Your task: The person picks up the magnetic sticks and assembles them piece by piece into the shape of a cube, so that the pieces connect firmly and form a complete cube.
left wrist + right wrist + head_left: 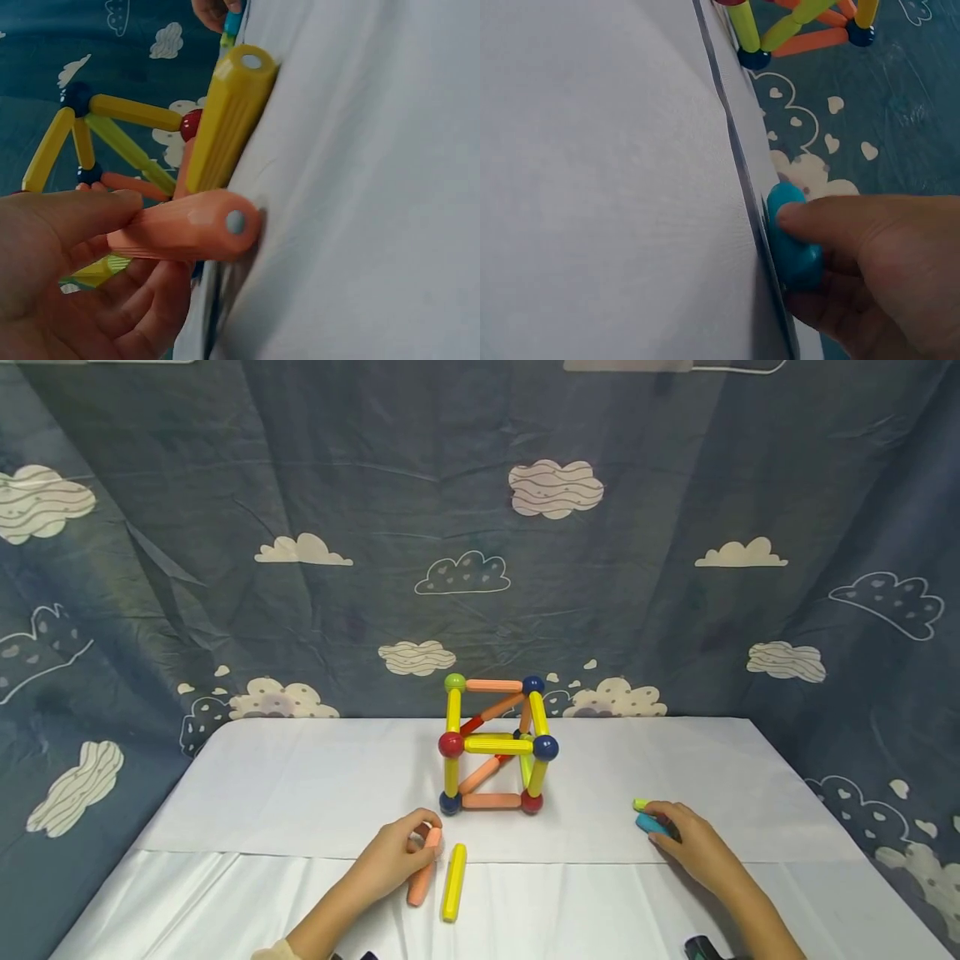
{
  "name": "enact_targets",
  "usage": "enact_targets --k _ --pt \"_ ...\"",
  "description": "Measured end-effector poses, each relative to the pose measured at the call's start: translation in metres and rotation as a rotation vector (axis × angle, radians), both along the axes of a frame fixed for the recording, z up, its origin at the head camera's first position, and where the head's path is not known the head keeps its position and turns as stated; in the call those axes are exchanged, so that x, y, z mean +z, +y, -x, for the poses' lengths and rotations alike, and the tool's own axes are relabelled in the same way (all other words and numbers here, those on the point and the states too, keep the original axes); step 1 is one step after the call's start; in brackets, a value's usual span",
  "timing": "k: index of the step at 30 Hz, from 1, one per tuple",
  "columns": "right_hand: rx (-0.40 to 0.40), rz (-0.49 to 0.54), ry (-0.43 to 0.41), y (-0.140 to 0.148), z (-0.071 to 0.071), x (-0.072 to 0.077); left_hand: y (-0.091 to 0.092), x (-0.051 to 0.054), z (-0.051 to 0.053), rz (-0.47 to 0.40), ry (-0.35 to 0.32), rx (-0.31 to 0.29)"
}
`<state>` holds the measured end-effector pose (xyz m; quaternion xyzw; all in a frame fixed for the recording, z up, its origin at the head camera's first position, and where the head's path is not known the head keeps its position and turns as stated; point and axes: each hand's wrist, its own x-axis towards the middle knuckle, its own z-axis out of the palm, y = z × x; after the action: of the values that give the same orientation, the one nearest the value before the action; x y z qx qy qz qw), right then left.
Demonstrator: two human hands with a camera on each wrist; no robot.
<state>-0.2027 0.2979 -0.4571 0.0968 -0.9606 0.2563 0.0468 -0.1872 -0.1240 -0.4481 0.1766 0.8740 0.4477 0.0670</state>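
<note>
My left hand point(392, 858) pinches a salmon-orange magnetic rod point(422, 881) between thumb and fingers, just above the white cloth or touching it. To its right a yellow rod point(453, 883) lies on the cloth. In the left wrist view, the held rod point(195, 225) shows a round metal end toward the camera. Over on the right, my right hand point(693, 847) grips a short blue rod point(651, 823), also seen as a blue rod point(791, 240) under the thumb in the right wrist view. A yellow-green piece point(640, 804) lies just beyond it, partly hidden by the fingers.
Between and behind the hands stands a box-like frame of rods and balls, with a red ball point(452, 744) and a blue ball point(545, 747) at its near upper corners. A white-clothed table point(300, 785) meets a dark cloud-patterned curtain point(637, 610) behind.
</note>
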Motion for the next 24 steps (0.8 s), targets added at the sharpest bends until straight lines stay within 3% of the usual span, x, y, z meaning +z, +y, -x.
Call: enact_targets --k 6,12,17,19,24 --pt "0.087 0.031 -0.060 -0.015 -0.003 0.015 -0.004 0.013 0.001 -0.117 0.080 0.100" --pt "0.204 0.090 -0.028 -0.046 -0.007 0.033 0.001 0.022 -0.001 -0.272 0.177 0.162" --pt "0.255 0.105 0.042 -0.077 -0.007 0.043 0.012 0.030 0.001 -0.387 0.319 0.131" --pt "0.257 0.114 0.067 -0.090 -0.006 0.044 0.018 0.039 0.000 -0.398 0.375 0.113" --pt "0.231 0.113 0.127 -0.123 0.002 0.041 0.031 0.045 0.008 -0.409 0.470 0.083"
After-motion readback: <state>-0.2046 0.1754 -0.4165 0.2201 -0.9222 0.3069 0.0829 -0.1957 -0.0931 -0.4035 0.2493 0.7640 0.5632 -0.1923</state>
